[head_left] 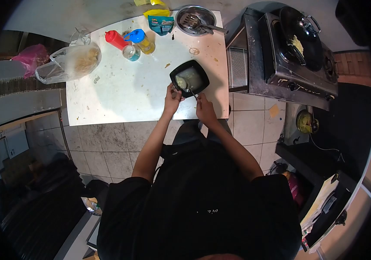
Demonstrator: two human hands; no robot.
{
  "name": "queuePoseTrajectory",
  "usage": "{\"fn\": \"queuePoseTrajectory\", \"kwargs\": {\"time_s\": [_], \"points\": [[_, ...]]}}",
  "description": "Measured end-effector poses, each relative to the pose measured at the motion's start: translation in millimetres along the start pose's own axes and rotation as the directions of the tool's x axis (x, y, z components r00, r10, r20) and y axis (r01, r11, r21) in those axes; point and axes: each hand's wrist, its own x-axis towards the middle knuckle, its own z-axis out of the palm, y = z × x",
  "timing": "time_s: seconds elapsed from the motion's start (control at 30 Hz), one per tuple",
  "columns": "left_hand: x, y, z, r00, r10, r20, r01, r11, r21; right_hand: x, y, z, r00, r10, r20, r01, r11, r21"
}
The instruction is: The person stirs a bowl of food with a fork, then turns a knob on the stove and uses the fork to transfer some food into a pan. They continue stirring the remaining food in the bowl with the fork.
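Note:
A black square bowl (178, 69) rests on the white table near its front right part, with a pale, cloudy liquid inside. My left hand (173, 100) is closed on the bowl's near left corner, fingers at the rim. In my right hand (205, 108), at the near side of the bowl, is the handle of a metal spoon (193, 92). The spoon's head dips into the bowl's near left part, with some pale food around it. Fine detail of the food is too small to tell.
Beyond the bowl stand a red squeeze bottle (116, 40), a blue-lidded bottle (143, 42), a small jar (131, 53), a teal packet (161, 26) and a steel bowl (180, 27) with utensils. A plastic bag (57, 71) lies left. A wok (313, 47) sits on the stove (276, 65) at right.

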Motion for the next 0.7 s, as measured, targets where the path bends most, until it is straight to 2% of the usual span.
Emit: {"fn": "queuePoseTrajectory", "kwargs": {"time_s": [0.17, 0.23, 0.27, 0.3, 0.33, 0.4, 0.53, 0.63, 0.7], "points": [[-5, 8, 2, 1.0, 0.003, 0.003, -0.003, 1.0, 0.011, -7, -14, 2, 1.0, -0.003, -0.017, 0.003, 1.0, 0.0], [-13, 22, 6, 0.98, 0.191, -0.058, -0.17, 0.948, 0.268, -11, -13, 4, 0.999, -0.024, -0.025, 0.024, 1.0, -0.016], [-15, 24, 9, 0.98, 0.191, -0.056, -0.17, 0.948, 0.268, -12, -8, 6, 0.999, -0.031, 0.016, 0.032, 0.995, -0.099], [-16, 25, 10, 0.953, 0.286, -0.096, -0.243, 0.917, 0.316, -14, -8, 6, 0.998, -0.033, 0.057, 0.043, 0.983, -0.179], [-17, 26, 10, 0.916, 0.379, -0.131, -0.311, 0.877, 0.367, -16, -8, 7, 0.998, -0.033, 0.057, 0.042, 0.983, -0.177], [-19, 29, 7, 0.917, 0.388, -0.092, -0.322, 0.856, 0.404, -20, -10, 6, 0.993, -0.053, 0.108, 0.076, 0.97, -0.229], [-24, 35, 5, 0.912, 0.409, -0.025, -0.347, 0.803, 0.484, -29, -13, 7, 0.994, -0.072, 0.079, 0.09, 0.967, -0.239], [-29, 40, 6, 0.929, 0.369, -0.014, -0.324, 0.833, 0.448, -32, -11, 8, 0.991, -0.108, 0.082, 0.125, 0.958, -0.258], [-31, 40, 7, 0.92, 0.393, 0.002, -0.349, 0.815, 0.462, -34, -8, 8, 0.989, -0.107, 0.103, 0.133, 0.947, -0.293]]}}
